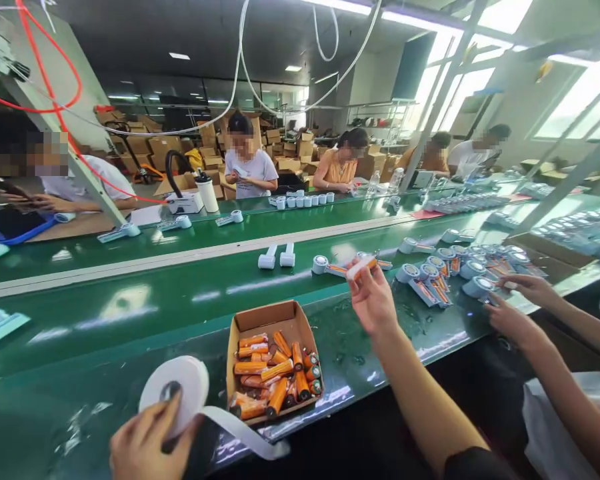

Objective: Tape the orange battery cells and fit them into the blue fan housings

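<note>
My left hand point(147, 437) grips a roll of white tape point(195, 383), the fingers closed about its core. A loose strip of tape point(247, 433) trails from the roll over the near table edge. Raised above the green bench, my right hand point(377, 307) pinches an orange cylindrical battery point(370, 263) whose near side has a white strip on it. Between my hands stands an open cardboard box point(270, 319) holding several orange batteries point(279, 370), some with clear film or white pieces on them.
Light-blue fan-like housings point(433, 283) with orange batteries cluster on the right, where a co-worker's hands point(517, 317) handle one. Two pale housings point(276, 257) lie on the green belt point(165, 287). People sit across the line; cables point(243, 40) hang overhead.
</note>
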Demonstrator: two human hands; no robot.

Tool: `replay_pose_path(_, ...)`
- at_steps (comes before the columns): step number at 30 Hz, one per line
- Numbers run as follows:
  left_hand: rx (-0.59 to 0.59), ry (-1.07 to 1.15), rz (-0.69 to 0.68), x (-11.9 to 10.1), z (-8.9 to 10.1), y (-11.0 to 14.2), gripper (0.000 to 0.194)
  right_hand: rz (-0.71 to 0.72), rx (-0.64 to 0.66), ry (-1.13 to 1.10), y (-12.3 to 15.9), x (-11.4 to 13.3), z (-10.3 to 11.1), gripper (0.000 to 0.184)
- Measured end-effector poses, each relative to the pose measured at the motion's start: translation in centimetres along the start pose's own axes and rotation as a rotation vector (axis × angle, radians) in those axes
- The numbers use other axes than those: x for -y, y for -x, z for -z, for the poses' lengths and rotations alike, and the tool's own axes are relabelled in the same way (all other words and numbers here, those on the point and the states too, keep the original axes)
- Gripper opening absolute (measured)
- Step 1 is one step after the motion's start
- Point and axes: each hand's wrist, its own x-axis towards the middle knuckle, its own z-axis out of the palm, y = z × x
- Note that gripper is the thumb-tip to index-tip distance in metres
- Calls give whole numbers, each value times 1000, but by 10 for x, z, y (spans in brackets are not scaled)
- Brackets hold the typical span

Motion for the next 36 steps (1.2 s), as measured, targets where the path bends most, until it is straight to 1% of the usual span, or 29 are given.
replay_pose_path(1,14,-7,92,21,9,-1,40,-78,36,40,4,3,12,60)
replay_pose_path(2,19,7,170,36,16,-3,40,-146,61,80,11,6,24,63)
replay_pose_path(3,15,38,228,45,21,-6,40,-193,72,113,18,9,37,65)
replay_pose_path(4,3,75,263,46,23,-13,40,-221,75,137,25,11,48,64)
replay_pose_path(5,-12,112,278,40,22,-24,39,-229,75,154,30,12,59,63)
replay_pose_path(6,-3,144,270,27,18,-41,38,-223,73,164,33,13,68,62)
replay_pose_path(7,35,165,245,9,8,-65,37,-211,68,170,34,13,75,61)
replay_pose_path(8,117,201,184,-14,-6,-96,38,-195,58,172,33,13,80,61)
replay_pose_path(9,246,239,87,-38,-25,-132,42,-177,42,170,32,11,83,62)
replay_pose_path(10,365,252,-4,-64,-49,-171,47,-159,22,166,31,8,85,63)
replay_pose_path(11,466,226,-82,-90,-76,-211,50,-146,-1,162,30,5,85,64)
replay_pose_path(12,562,149,-147,-115,-104,-249,53,-141,-18,157,31,2,83,64)
replay_pose_path(13,631,29,-160,-138,-132,-284,55,-143,-31,150,31,-2,82,66)
replay_pose_path(14,690,-58,-156,-160,-158,-313,55,-149,-38,141,32,-4,81,67)
replay_pose_path(15,728,-115,-153,-180,-180,-337,54,-157,-41,135,33,-7,81,68)
replay_pose_path(16,757,-147,-152,-195,-200,-355,52,-164,-40,129,33,-8,82,70)
replay_pose_path(17,780,-151,-161,-207,-216,-368,49,-165,-41,126,33,-8,85,72)
replay_pose_path(18,800,-143,-179,-214,-228,-375,44,-160,-45,125,33,-6,90,73)
replay_pose_path(20,842,-131,-228,-218,-244,-379,36,-147,-59,130,34,1,102,74)
replay_pose_path(21,855,-122,-254,-217,-248,-377,34,-142,-64,134,34,5,108,74)
replay_pose_path(23,867,-106,-300,-213,-250,-369,37,-142,-57,148,32,12,117,70)
replay_pose_path(25,867,-94,-333,-210,-248,-362,39,-146,-4,174,24,15,118,67)
replay_pose_path(28,872,-44,-395,-208,-240,-356,32,-123,123,227,3,15,104,64)
replay_pose_path(30,870,20,-443,-201,-228,-350,30,-82,197,268,-12,13,88,66)
replay_pose_path(31,850,40,-471,-195,-220,-345,31,-65,232,295,-19,13,79,67)
replay_pose_path(32,815,37,-501,-189,-211,-338,32,-56,267,324,-26,12,71,67)
replay_pose_path(34,766,-35,-565,-176,-193,-322,35,-59,327,378,-41,6,55,63)
replay_pose_path(35,772,-81,-594,-171,-186,-314,35,-68,349,399,-49,0,48,62)
replay_pose_path(36,811,-115,-613,-166,-182,-308,35,-76,363,416,-58,-8,41,62)
